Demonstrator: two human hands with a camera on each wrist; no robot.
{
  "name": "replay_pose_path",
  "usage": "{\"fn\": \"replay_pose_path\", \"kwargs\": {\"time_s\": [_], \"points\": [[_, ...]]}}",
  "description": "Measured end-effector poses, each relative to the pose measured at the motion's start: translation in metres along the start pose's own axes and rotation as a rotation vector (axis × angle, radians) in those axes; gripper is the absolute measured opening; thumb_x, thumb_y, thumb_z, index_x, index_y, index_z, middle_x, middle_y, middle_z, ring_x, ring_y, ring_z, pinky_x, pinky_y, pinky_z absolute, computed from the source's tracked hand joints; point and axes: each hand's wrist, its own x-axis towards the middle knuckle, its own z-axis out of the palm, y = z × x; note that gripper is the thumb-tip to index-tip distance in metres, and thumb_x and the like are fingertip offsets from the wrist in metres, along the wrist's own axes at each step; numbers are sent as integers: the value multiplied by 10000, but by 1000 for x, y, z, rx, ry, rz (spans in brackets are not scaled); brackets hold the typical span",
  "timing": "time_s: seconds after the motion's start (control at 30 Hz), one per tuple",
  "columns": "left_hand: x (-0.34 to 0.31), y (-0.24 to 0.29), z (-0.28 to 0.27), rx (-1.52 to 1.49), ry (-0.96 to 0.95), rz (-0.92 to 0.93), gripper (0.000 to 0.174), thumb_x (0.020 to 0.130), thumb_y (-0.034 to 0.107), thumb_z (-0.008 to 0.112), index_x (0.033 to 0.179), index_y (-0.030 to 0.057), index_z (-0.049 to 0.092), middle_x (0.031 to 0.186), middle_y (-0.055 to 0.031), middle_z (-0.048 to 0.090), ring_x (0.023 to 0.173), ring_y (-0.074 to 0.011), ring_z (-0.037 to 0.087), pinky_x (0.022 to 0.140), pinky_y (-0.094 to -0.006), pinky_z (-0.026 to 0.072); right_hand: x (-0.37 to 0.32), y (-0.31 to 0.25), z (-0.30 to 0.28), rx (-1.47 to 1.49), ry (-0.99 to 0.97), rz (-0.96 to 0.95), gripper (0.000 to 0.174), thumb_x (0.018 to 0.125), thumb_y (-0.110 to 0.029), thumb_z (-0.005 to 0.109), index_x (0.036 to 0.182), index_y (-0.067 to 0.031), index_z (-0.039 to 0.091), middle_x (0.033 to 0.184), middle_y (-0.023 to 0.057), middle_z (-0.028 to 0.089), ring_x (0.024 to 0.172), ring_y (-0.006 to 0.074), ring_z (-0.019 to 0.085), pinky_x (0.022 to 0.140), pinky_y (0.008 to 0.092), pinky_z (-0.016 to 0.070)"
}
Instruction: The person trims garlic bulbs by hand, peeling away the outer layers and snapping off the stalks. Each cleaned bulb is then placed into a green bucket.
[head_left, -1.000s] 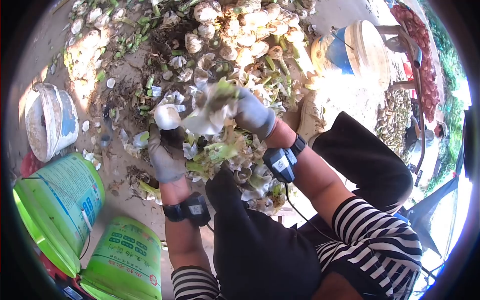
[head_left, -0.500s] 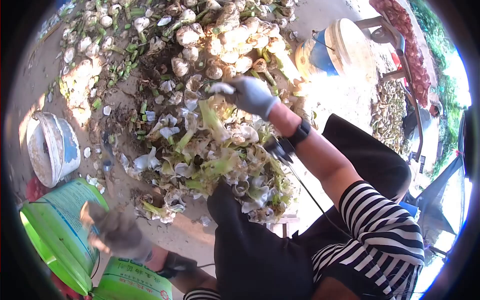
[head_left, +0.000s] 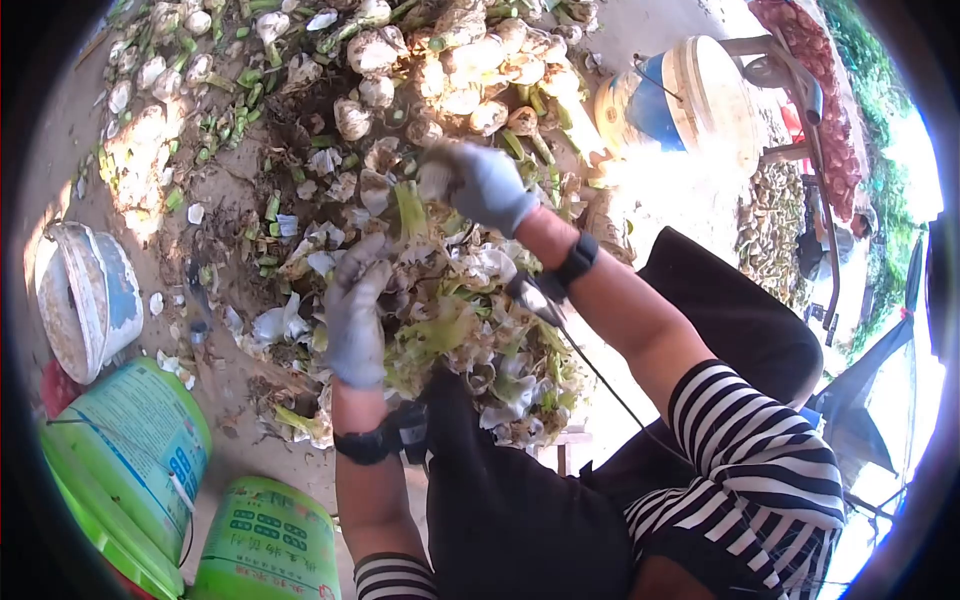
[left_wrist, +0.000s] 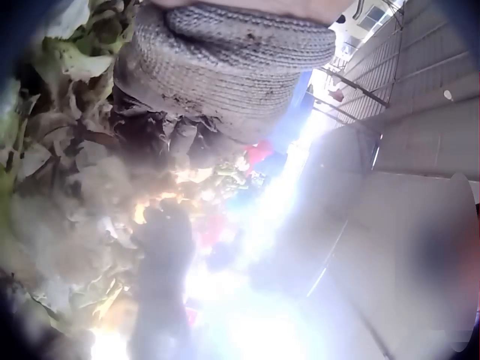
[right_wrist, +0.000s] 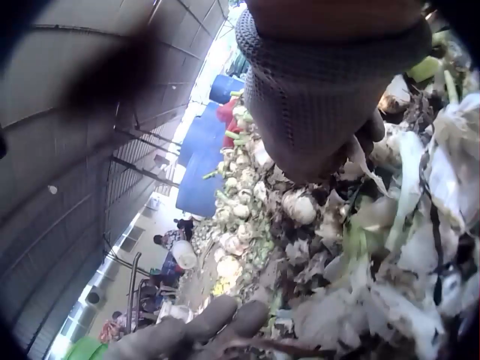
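Note:
Both hands wear pale gloves over a heap of husks and stalks. My right hand (head_left: 485, 188) grips a pale, blurred garlic bulb (head_left: 436, 176) at the heap's upper side; the fingers' far side is hidden. Below and left of it, my left hand (head_left: 356, 325) is raised over loose husks (head_left: 440, 330), its fingers loosely bent with nothing visible in them. In the right wrist view the fingers of the left hand (right_wrist: 199, 330) reach in from the bottom, apart from the right hand (right_wrist: 322, 112). The left wrist view shows the left glove (left_wrist: 217, 75) beside husks (left_wrist: 67, 157).
Untrimmed garlic bulbs (head_left: 375, 50) lie beyond the heap. Two green buckets (head_left: 140, 430) stand at lower left, with a dirty white-and-blue bucket (head_left: 92, 290) above them. Another white-and-blue bucket (head_left: 680, 105) lies at upper right, near a metal frame (head_left: 815, 150) and red net sacks (head_left: 815, 60).
My left hand has come back from the green buckets to the heap. The right hand, which held husks and a stalk a second ago, has moved up the heap and now grips a bulb.

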Motion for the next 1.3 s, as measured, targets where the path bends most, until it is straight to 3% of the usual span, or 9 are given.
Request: {"fn": "replay_pose_path", "kwargs": {"time_s": [0.2, 0.3, 0.37, 0.6, 0.73, 0.87, 0.93, 1.07, 1.3], "points": [[10, 1, -2, 123, 66, -11, 270, 816, 49, 531, 1081, 2, 556, 1031, -67, 601, 800, -102, 563, 649, -223, 464, -72, 17, -2, 226, -256, -207, 243, 834, -259, 558, 812, -27, 626, 764, 96, 617, 684, 269, 602, 617, 333, 479], [16, -8, -12, 139, 44, 202, 341, 782, -33, 540, 1121, -5, 536, 1026, -68, 596, 816, -86, 560, 700, -213, 466, -61, 32, -18, 436, -98, 286, 263, 916, -230, 470, 845, -32, 627, 751, 47, 618, 621, 95, 557, 540, 247, 438], [13, -7, -9, 115, 10, 161, 353, 782, -34, 539, 1134, -14, 525, 1057, -71, 582, 876, -102, 556, 767, -223, 452, -29, 41, -13, 97, -27, 362, 321, 794, -297, 565, 985, -40, 568, 772, 154, 611, 723, 304, 603, 653, 373, 473], [17, -11, -2, 104, -55, 75, 364, 839, 81, 514, 1193, -5, 486, 1142, -53, 531, 962, -123, 529, 815, -249, 440, 19, 32, 17, -169, -243, 368, 566, 676, -201, 652, 1207, -112, 475, 958, 165, 594, 866, 309, 594, 762, 372, 479], [19, -14, -1, 95, -129, -2, 436, 832, 189, 584, 1213, 17, 457, 1115, -52, 534, 980, -136, 526, 840, -263, 435, -30, -36, 2, 250, -180, -306, 485, 669, -153, 673, 1120, -67, 519, 980, 131, 586, 844, 301, 600, 752, 368, 491], [1, -13, -1, -93, -151, 139, 607, 738, 135, 681, 1259, 34, 386, 1066, -36, 537, 958, -130, 531, 852, -249, 434, -57, -23, 12, 817, -89, -310, 356, 774, -84, 604, 1109, -8, 509, 948, 83, 573, 754, 167, 583, 637, 283, 487], [-6, -11, 1, -61, -175, 158, 634, 724, 105, 682, 1272, 31, 372, 1093, -43, 521, 975, -131, 518, 871, -247, 420, -60, -19, 14, 1489, -208, 453, 226, 855, -9, 490, 1074, 45, 509, 927, 51, 559, 722, 48, 511, 562, 178, 422], [-12, -21, 5, 274, -307, 263, 714, 677, 10, 684, 1301, 10, 339, 1221, -75, 444, 1069, -146, 472, 916, -269, 400, -52, -50, 6, 828, -168, -19, 258, 826, -90, 590, 1056, 21, 555, 930, 28, 600, 757, 48, 517, 600, 228, 454], [-23, -15, 1, 186, -304, 244, 703, 670, -27, 661, 1297, -20, 343, 1245, -99, 446, 1096, -173, 478, 936, -297, 407, -50, -39, -13, 842, -471, 130, 158, 813, -103, 588, 916, 15, 608, 810, 30, 620, 771, 92, 578, 646, 247, 485]]}}
